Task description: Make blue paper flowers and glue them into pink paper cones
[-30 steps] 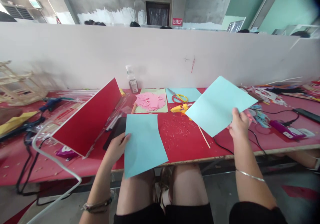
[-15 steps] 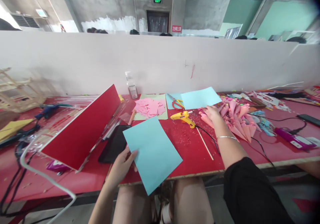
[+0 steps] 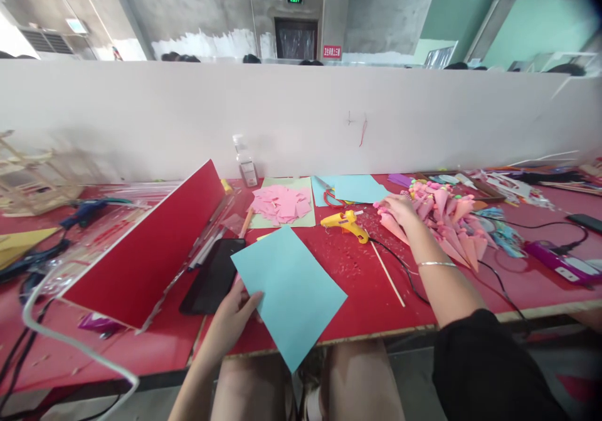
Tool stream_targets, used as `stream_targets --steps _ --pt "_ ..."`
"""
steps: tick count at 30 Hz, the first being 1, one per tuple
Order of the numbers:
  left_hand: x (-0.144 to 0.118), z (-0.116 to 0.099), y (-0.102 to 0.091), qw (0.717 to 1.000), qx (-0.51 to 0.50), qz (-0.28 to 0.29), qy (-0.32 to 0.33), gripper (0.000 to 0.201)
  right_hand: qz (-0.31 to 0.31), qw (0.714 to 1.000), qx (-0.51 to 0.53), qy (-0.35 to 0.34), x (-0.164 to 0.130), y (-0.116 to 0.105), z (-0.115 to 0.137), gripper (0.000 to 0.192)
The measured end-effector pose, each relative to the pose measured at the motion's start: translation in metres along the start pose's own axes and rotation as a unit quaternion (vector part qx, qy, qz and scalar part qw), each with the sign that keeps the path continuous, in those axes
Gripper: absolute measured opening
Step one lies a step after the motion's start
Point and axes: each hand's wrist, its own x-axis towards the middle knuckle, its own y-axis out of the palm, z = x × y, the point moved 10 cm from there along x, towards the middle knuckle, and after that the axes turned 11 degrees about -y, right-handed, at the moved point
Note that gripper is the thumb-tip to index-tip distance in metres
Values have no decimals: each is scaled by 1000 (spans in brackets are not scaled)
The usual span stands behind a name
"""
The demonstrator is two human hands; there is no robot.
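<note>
My left hand [image 3: 235, 311] grips a light blue square sheet of paper [image 3: 289, 292] at its left edge, thumb on top. The sheet is tilted over the table's front edge, above my lap. My right hand [image 3: 399, 211] reaches forward with fingers stretched out, by a corner of another blue sheet [image 3: 360, 189] lying at the back. Its fingertips are close to the tips of several pink paper cones [image 3: 444, 214]; whether they touch is unclear. A yellow glue gun [image 3: 345, 222] lies left of this hand, and scissors [image 3: 333, 201] are partly under the back sheet.
Pink paper pieces [image 3: 282, 202] lie on a pale green sheet. A red board [image 3: 155, 245] leans at left beside a black phone-like slab [image 3: 214, 277]. A thin stick [image 3: 388, 273], cords, a purple power strip [image 3: 562, 263] and a bottle [image 3: 245, 164] are about. A white partition [image 3: 179, 120] stands behind.
The back blue sheet has shifted left and lies flatter, uncovering a purple piece behind the cones. My right hand has moved slightly; my left hand keeps its sheet, now turned a little.
</note>
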Motion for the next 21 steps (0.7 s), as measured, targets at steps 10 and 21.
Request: stream_targets --steps 10,21 --pt "3 -9 19 997 -36 71 6 54 364 879 -191 -241 -157 55 118 36" --pt "-2 -7 34 991 -75 113 -12 52 305 737 -396 -456 -240 85 101 69"
